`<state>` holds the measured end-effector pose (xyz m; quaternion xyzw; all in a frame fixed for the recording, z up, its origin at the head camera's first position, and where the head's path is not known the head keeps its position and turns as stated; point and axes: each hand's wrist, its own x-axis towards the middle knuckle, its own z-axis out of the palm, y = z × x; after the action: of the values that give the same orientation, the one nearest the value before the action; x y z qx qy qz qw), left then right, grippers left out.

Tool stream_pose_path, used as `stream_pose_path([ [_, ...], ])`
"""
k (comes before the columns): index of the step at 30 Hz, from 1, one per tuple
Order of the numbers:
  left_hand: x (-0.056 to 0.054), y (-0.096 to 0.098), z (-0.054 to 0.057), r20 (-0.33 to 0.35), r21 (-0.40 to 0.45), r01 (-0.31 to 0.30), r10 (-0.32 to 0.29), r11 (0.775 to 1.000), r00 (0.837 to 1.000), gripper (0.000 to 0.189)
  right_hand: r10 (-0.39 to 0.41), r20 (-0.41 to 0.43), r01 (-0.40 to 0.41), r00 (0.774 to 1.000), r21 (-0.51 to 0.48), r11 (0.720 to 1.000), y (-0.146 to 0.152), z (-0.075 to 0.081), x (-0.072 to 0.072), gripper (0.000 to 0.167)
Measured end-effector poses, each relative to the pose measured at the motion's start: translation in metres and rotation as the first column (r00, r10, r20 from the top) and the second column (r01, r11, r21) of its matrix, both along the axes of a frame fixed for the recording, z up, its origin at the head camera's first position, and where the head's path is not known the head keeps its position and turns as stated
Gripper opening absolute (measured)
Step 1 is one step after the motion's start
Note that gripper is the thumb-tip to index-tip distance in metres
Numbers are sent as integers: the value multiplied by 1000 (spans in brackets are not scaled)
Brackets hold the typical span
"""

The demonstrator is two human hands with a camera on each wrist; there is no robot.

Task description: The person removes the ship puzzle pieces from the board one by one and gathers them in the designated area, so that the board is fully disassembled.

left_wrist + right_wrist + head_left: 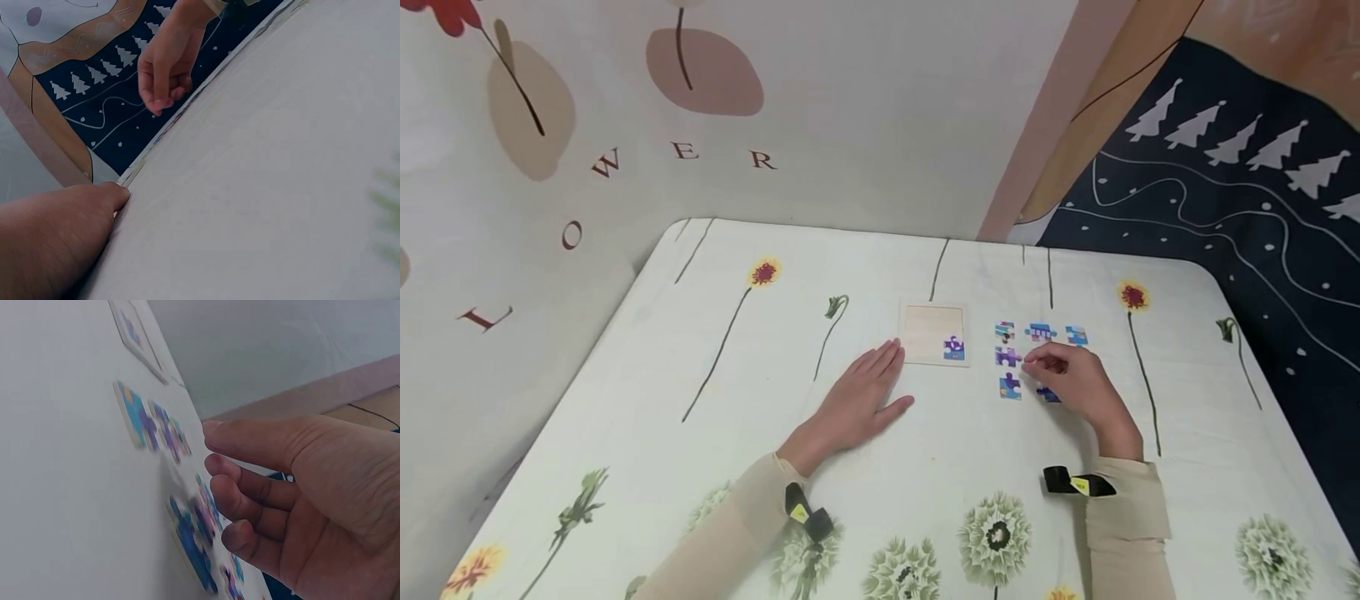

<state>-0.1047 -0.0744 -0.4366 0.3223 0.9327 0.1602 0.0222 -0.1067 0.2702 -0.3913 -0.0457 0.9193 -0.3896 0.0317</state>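
Observation:
My left hand (853, 404) lies flat on the table with its fingers straight, fingertips at the left edge of a square wooden puzzle tray (925, 307). One purple-and-blue jigsaw piece (954, 348) sits in the tray's lower right corner. To the right, my right hand (1071, 375) hovers over loose jigsaw pieces, fingers loosely curled. Its fingertips are close to a purple piece (1007, 357). In the right wrist view, nothing shows between the thumb (250, 442) and the curled fingers (240, 494). The hand partly covers a dark blue piece (1048, 394) in the head view.
Several other loose pieces lie in rough rows, among them a blue one (1010, 386) in front and a pink-and-blue one (1041, 332) behind. A flower-printed cloth (820, 333) covers the table. Behind it hang a pale printed curtain (850, 133) and a dark tree-patterned one (1210, 192).

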Motion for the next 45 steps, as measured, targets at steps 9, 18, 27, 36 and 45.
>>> stream_pose_path([
  [9,1,-1,-2,29,-8,-5,5,1000,1000,76,58,-7,-58,998,-50,997,-38,-2,-20,15],
  [18,0,0,1,12,-13,5,-5,1000,1000,76,97,2,-96,995,-64,993,-71,-4,-35,18],
  [27,2,0,2,-7,-43,-3,3,999,1000,75,104,18,-102,994,-69,992,-95,-6,-46,35],
  [36,2,1,3,-9,-37,0,-1,999,1000,75,72,87,-73,994,1,997,-97,-3,-46,43],
  [45,2,0,3,-23,-20,2,-3,1000,1000,75,54,144,-55,988,3,998,-94,-4,-46,37],
])
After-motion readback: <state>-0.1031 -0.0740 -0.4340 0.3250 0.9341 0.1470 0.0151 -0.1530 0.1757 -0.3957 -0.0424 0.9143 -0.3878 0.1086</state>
